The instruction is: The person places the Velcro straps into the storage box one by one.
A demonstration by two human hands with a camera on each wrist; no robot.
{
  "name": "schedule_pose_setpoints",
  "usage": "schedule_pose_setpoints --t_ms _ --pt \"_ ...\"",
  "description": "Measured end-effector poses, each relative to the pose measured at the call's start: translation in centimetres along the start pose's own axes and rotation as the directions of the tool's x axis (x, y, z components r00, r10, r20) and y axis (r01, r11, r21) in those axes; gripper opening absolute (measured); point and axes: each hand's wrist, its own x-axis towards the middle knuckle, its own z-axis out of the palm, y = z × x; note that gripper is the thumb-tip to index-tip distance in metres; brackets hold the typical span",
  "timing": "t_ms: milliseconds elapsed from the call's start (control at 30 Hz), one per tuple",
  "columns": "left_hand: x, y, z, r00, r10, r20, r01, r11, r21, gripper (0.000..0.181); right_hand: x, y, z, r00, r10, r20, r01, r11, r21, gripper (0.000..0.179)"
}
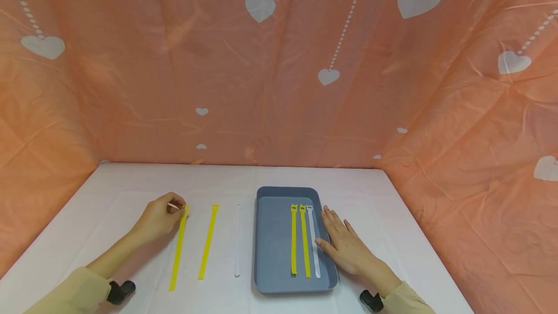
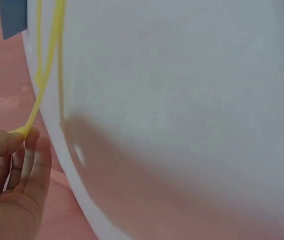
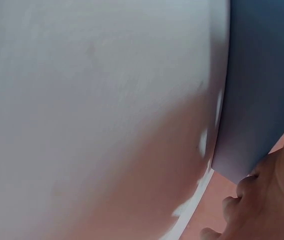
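Observation:
My left hand (image 1: 158,216) pinches a yellow hook-and-loop cable tie (image 1: 177,258) by its slotted head, between thumb and fingertips. In the left wrist view the held tie (image 2: 53,47) slants up from the fingertips, its shadow falling on the table. My right hand (image 1: 346,246) rests with extended fingers along the right rim of a grey-blue tray (image 1: 273,246). Inside that tray, two yellow ties (image 1: 294,243) and one white tie (image 1: 313,243) lie side by side, slotted heads toward the far end.
Between the left hand and the tray, another yellow tie (image 1: 208,243) and a white tie (image 1: 237,246) lie on the white table (image 1: 144,178). Orange sheeting (image 1: 226,62) printed with hearts hangs behind the table and at both sides.

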Motion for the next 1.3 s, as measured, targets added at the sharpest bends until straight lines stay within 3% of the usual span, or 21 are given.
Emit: schedule_pose_setpoints --t_ms 200,567,1300 --pt "-0.3 0.7 -0.3 0.999 -0.032 0.007 0.032 0.992 -0.118 0.019 0.0 0.0 0.0 1.0 0.002 0.002 -0.002 1.0 0.0 0.082" --pt "-1.1 2.0 -0.5 0.995 -0.098 -0.015 0.092 0.975 -0.204 0.025 0.0 0.1 0.0 1.0 0.002 -0.004 -0.002 1.0 0.01 0.083" --pt "-1.7 4.6 -0.6 0.993 -0.023 -0.112 -0.008 0.963 -0.271 0.024 0.0 0.2 0.1 1.0 0.007 -0.007 -0.007 1.0 0.008 0.082"
